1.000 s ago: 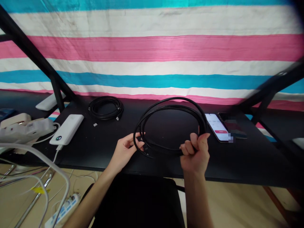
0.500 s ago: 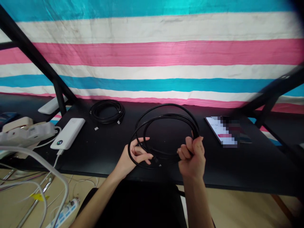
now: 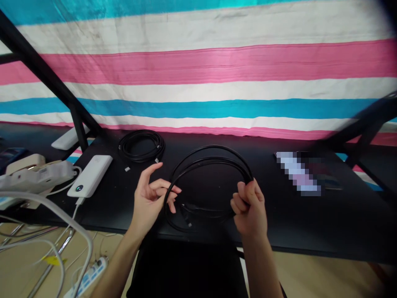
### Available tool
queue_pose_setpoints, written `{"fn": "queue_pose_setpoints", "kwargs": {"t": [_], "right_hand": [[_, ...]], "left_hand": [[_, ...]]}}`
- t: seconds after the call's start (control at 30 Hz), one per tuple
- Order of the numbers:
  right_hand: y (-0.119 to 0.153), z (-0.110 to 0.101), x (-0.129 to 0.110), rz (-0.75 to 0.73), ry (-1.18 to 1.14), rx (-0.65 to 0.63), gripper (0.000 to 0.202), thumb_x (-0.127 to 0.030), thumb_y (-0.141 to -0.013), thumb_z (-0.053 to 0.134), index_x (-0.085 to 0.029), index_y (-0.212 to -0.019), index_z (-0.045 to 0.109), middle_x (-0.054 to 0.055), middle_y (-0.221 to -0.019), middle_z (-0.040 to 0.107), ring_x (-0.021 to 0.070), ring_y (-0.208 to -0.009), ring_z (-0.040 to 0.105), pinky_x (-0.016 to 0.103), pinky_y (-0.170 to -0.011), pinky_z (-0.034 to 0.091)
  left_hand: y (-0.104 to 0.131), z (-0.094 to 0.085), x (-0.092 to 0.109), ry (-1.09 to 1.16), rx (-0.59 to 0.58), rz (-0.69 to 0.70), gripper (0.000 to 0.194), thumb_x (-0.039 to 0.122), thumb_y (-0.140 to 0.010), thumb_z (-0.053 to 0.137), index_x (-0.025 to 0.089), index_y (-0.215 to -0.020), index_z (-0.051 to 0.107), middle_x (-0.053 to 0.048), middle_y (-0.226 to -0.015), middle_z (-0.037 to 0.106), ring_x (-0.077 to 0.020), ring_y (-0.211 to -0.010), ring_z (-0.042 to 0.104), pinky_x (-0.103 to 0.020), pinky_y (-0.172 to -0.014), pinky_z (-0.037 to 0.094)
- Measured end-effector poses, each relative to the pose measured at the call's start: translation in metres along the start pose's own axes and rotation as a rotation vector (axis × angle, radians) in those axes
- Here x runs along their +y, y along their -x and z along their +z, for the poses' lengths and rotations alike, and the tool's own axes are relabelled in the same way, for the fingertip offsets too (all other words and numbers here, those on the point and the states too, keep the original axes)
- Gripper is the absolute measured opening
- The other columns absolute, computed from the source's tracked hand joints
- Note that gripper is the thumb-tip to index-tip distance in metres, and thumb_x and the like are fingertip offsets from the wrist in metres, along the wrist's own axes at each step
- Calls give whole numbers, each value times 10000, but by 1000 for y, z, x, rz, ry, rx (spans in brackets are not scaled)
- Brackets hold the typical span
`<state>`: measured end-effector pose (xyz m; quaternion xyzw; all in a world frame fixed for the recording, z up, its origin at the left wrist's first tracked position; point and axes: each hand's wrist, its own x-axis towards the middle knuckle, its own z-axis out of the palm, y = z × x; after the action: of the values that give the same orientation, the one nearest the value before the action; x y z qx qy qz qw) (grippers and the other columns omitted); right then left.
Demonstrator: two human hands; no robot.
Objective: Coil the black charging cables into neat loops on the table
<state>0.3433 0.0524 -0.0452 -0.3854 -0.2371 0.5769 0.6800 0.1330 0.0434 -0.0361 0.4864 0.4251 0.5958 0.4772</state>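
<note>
Several loops of a black cable (image 3: 214, 159) are gathered in my right hand (image 3: 250, 205), whose fingers are wrapped round them at the right side of the coil. At the coil's left edge is my left hand (image 3: 152, 198), its fingers apart and curved, with the loops passing by its fingertips. Whether those fingertips touch the cable is hard to tell. A cable plug (image 3: 189, 224) hangs low inside the loops. Farther back on the black table (image 3: 297, 223) lies a second coiled black cable (image 3: 142, 160).
On the left are a white power bank (image 3: 90, 176) with a cable plugged in, a white power strip (image 3: 46, 176) and another white device (image 3: 66, 138). A blurred-out phone (image 3: 297, 174) lies right. Black metal braces (image 3: 46, 78) flank a striped sheet (image 3: 211, 66).
My left hand has moved left and spread its index finger upward, away from the middle of the loops. The held coil sits slightly lower, and its plug has shifted left and down.
</note>
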Motion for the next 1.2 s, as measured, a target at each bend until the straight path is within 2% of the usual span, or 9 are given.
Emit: {"fn": "queue_pose_setpoints", "kwargs": {"t": [0.13,0.33,0.4,0.6,0.83,0.97,1.07,1.13,1.2], "right_hand": [[2,1,-1,-49,-37,-38,292,-431,-709,753,-231,-682,542,-120,-493,224,37,-392,24,176,-316,43],[4,-1,-2,-106,-52,-155,220,-406,-777,698,-243,-684,584,-112,-498,168,37,-369,14,168,-296,45],[4,0,-2,-106,-43,-183,200,-407,-785,690,-250,-707,595,-112,-499,160,37,-366,13,162,-294,52],[2,2,-3,-93,-34,-136,230,-416,-762,711,-246,-690,574,-111,-501,164,40,-379,29,159,-304,62],[-6,6,-6,10,10,-118,190,-428,-732,735,-261,-801,677,-110,-505,193,41,-400,35,156,-311,55],[-8,10,-7,-27,-30,-203,175,-433,-759,710,-304,-877,722,-106,-503,170,40,-385,36,155,-306,47],[-8,10,-7,-95,-40,-231,106,-402,-787,691,-311,-828,726,-100,-502,194,35,-373,44,155,-301,51],[-9,9,-7,-133,-38,-250,90,-384,-805,676,-307,-803,723,-96,-505,211,33,-365,56,157,-299,58],[-9,7,-8,-162,-34,-281,100,-387,-814,664,-306,-815,723,-95,-505,212,32,-358,69,159,-298,65]], "left_hand": [[6,-1,5,-267,149,66,71,206,-805,636,181,-866,662,28,-612,669,-69,-404,552,-160,-383,451],[16,2,12,-564,268,20,109,205,-768,663,200,-834,750,37,-542,623,-59,-405,479,-147,-349,389],[13,0,14,-587,196,-19,111,251,-750,695,198,-827,755,45,-489,587,-51,-376,434,-143,-335,361],[1,-4,25,-408,-383,-414,246,399,-778,667,153,-792,664,-11,-614,683,-41,-292,428,-142,-262,299],[-4,-2,27,-123,-270,-377,310,484,-838,571,176,-860,542,-33,-629,691,-108,-362,542,-161,-285,343],[-8,-1,22,-61,-269,-273,561,635,-878,331,166,-1086,558,-143,-987,716,-152,-521,625,-326,-591,529],[-9,-1,20,-152,-336,-210,756,709,-848,181,148,-1187,558,-166,-1045,695,-220,-688,662,-408,-766,505],[-8,0,20,-269,-370,-192,701,676,-866,245,146,-1179,580,-146,-975,712,-229,-732,660,-401,-787,493],[-7,2,19,-407,-295,-140,510,564,-887,416,164,-1151,590,-91,-854,723,-201,-693,654,-364,-758,499]]}}
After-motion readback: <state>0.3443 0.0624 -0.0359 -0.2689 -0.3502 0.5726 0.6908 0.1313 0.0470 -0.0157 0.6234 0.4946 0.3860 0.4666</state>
